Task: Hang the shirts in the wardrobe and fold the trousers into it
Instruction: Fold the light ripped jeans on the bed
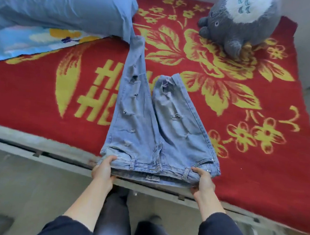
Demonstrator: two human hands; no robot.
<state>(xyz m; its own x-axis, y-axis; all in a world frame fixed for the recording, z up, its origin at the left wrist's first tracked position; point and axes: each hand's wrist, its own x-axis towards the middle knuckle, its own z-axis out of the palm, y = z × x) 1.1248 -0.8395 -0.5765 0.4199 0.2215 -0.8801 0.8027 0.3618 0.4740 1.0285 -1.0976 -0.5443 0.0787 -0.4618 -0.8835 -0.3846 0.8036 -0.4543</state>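
ripped denim jeans (149, 128) | waistband gripped: left hand (102, 170), right hand (203, 181)

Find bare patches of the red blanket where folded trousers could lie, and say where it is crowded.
Two patches of blanket are free: one left of the jeans, between the pillow and the bed's near edge; one right of the jeans, short of the plush toy. The far end is crowded, one leg's cuff reaching the pillow.
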